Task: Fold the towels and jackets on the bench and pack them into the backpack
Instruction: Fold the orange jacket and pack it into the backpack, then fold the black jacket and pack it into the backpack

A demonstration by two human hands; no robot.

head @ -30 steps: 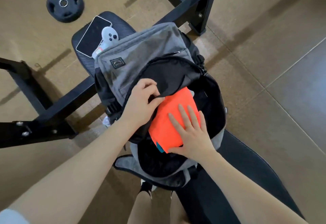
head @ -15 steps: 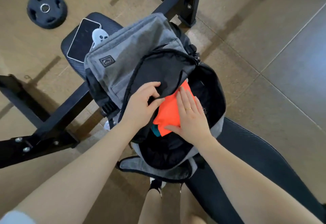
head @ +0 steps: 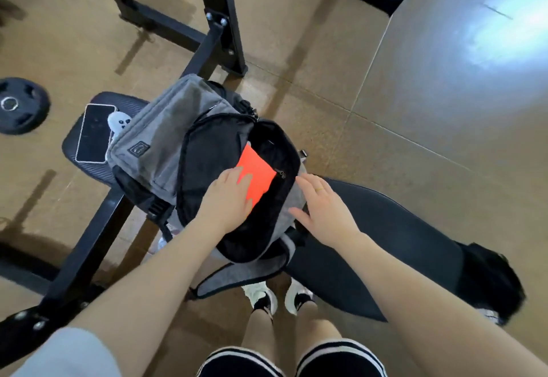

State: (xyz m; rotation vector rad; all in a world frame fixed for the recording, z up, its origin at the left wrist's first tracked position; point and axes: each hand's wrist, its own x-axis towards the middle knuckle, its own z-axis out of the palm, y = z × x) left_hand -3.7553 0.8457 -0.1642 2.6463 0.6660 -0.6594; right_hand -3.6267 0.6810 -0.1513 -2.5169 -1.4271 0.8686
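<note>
Fabric is what you are dealing with: the orange bundle (head: 257,175) is sitting inside the open backpack (head: 166,145), which is lying on the bench (head: 385,246), and it is looking like a flat folded cloth, so you are likely handling something light, soft and quick to lose its fold. Your left hand (head: 228,198) is resting on it with fingers stretched flat, pressing and not gripping. Your right hand (head: 323,210) is lying open and relaxed on the grey rim of the backpack, holding nothing. Judging by how it lies, you are better off pushing with the flat of the palm near the bundle's middle, since pinching a corner would probably pull the layers apart. The backpack walls are looking soft and slack too, so the rim under your right hand is the place to be steadying the mouth while the cloth is sliding deeper. A phone (head: 94,133) is lying on the bench just beside the backpack.
</note>
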